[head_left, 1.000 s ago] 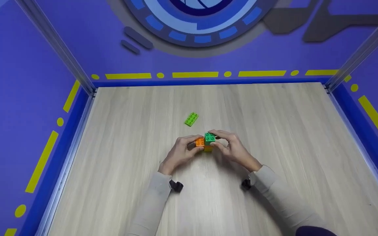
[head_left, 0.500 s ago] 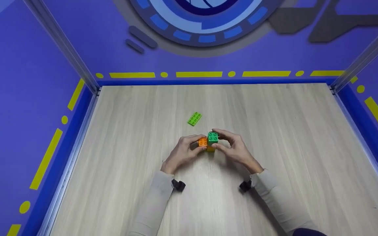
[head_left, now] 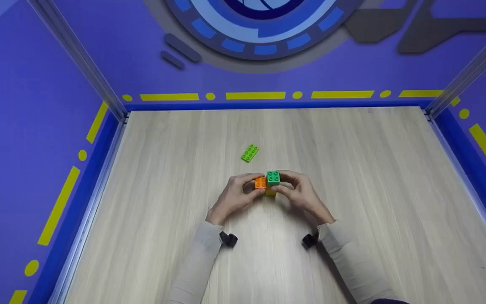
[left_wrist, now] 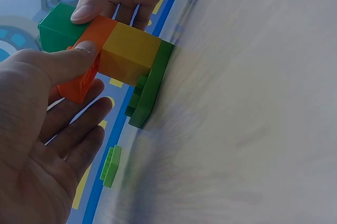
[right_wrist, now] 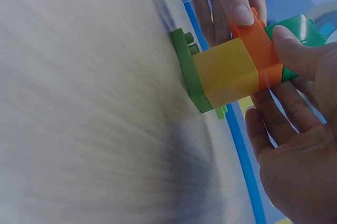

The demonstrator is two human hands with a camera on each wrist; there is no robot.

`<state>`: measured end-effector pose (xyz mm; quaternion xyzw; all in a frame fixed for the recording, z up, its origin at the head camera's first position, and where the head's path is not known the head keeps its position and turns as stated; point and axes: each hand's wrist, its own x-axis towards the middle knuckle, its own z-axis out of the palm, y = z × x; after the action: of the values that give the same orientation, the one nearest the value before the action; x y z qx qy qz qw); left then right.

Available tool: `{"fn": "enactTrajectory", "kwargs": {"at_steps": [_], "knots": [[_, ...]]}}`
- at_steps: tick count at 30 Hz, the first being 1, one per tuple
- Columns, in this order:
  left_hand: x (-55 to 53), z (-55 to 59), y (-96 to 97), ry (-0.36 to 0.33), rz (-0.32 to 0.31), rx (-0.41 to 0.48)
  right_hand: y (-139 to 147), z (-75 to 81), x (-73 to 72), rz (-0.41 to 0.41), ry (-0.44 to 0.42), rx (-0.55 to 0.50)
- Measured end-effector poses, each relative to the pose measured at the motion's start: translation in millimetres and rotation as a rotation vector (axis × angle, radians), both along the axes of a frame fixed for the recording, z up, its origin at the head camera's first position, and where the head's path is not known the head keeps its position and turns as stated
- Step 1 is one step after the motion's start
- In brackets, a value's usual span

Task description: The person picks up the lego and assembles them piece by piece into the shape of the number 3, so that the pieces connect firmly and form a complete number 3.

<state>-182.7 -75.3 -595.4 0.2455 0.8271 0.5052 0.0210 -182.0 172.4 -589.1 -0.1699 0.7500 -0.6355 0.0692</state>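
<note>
A small toy-brick stack stands between both hands near the middle of the table. At its base is a green plate (left_wrist: 155,84), with a yellow brick (left_wrist: 130,51) on it. Above lies an orange brick (head_left: 260,183), overhanging to the left, and a green brick (head_left: 273,177) tops the right part. My left hand (head_left: 235,194) pinches the orange brick between thumb and fingers. My right hand (head_left: 301,192) holds the green brick, its thumb on the near side close to the orange one. The far fingertips are partly hidden behind the bricks.
A loose lime-green plate (head_left: 249,153) lies studs up, beyond the stack and slightly left. The pale wooden table (head_left: 175,169) meets a blue panel (head_left: 234,80) at the back, with further panels at both sides.
The right wrist has come slightly inward, and the right fingertips have slid a little toward the near side along the green brick. The left hand keeps its pinch; the view shifted slightly.
</note>
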Motion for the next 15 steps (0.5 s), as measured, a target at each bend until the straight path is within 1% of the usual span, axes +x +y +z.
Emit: {"fn": "enactTrajectory", "kwargs": {"at_steps": [9, 15], "knots": [[-1.9, 0.7, -0.4, 0.014, 0.001, 0.007, 0.3, -1.2, -2.1, 0.006, 0.017, 0.010], [-3.9, 4.5, -1.4, 0.028, -0.007, 0.007, 1.7, -1.8, -3.0, 0.013, 0.041, 0.029]]}}
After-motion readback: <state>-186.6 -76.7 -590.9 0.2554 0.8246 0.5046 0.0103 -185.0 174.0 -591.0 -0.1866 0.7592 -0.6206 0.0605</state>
